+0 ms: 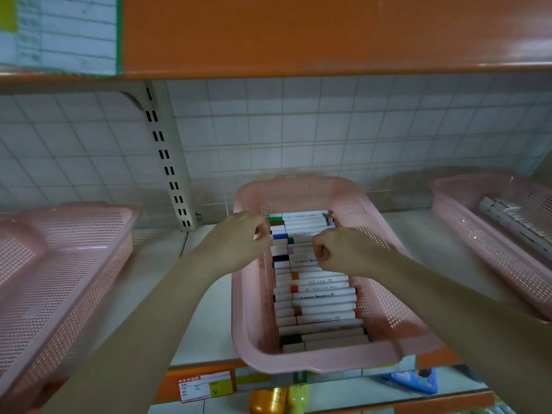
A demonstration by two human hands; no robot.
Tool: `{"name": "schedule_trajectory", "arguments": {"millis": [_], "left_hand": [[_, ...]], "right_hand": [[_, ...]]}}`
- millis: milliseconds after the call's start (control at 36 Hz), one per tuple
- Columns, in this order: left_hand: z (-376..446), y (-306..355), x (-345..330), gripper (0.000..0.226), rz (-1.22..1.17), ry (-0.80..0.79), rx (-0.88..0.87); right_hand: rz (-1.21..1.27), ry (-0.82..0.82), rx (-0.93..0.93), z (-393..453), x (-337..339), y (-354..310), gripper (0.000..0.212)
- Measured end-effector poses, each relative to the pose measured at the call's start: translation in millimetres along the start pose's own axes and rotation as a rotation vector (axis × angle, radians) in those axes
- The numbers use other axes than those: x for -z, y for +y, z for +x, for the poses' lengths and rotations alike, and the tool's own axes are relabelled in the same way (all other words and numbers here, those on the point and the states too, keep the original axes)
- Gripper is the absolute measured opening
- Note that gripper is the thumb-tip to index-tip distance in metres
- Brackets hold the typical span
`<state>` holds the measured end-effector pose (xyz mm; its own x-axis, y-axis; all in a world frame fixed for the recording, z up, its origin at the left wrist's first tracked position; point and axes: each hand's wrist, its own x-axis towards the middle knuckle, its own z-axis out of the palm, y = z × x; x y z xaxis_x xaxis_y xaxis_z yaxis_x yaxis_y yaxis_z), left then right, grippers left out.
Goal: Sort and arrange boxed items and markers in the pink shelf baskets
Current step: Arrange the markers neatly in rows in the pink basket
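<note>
Markers (316, 297) fill the middle pink basket (254, 324), lying crosswise in one long row from its far wall to its near wall, caps mostly at the left. That basket is my landmark. It sits on the white shelf (209, 309) under the orange upper shelf (328, 34), with its near rim hanging a bit over the shelf edge.

Progress, my read: the marker row looks nearly done, tidy at the near end, a little uneven at the far end where I'm working. Boxed items seem only partly handled.

Left of the middle basket, well apart: left pink basket (59, 264), nothing visible inside. Right of it, well apart: right pink basket (478, 234), holding a row of pale boxed items (516, 222) along its floor, blurred, count unclear. Below the middle basket's near rim: price tag (206, 385) on the orange shelf edge, yellow bottles (277, 400) on the shelf underneath.

My left hand (239, 243) is at the basket's left wall by the far markers, fingers curled, tips at the cap ends; I can't tell whether it pinches one. My right hand (337, 252) is over the row's far half, fingers curled down onto a marker barrel, looks like a pinch on it.

Left to do: straighten the far markers, then sort out the boxed items.
</note>
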<state>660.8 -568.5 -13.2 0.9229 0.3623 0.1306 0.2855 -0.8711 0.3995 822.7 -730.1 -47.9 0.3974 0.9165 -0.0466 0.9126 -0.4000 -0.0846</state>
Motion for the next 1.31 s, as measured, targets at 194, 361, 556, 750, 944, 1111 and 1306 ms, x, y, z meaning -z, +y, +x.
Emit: {"name": "schedule_trajectory", "arguments": {"millis": [194, 361, 556, 750, 944, 1111, 1306], "left_hand": [[1, 1, 1, 0.016, -0.001, -0.008, 0.007], [-3, 2, 6, 0.017, -0.007, 0.024, -0.007], [-19, -4, 25, 0.019, 0.06, 0.118, 0.062], [-58, -16, 45, 0.017, 0.16, 0.188, 0.24], [-112, -40, 72, 0.018, 0.247, 0.317, 0.393], [-154, -64, 98, 0.019, 0.236, 0.284, 0.514], [-182, -99, 113, 0.018, 0.241, 0.229, 0.544]], "right_hand": [[0.007, -0.01, -0.011, -2, 3, -2, 0.013], [0.07, 0.045, -0.015, -2, 10, -11, 0.006], [0.196, 0.147, 0.013, 4, 31, -36, 0.008], [0.286, 0.157, 0.135, 19, 53, -82, 0.011], [0.257, 0.129, 0.264, 26, 67, -138, 0.017], [0.201, 0.087, 0.372, 34, 72, -182, 0.021], [0.219, 0.098, 0.405, 47, 70, -228, 0.016]]}}
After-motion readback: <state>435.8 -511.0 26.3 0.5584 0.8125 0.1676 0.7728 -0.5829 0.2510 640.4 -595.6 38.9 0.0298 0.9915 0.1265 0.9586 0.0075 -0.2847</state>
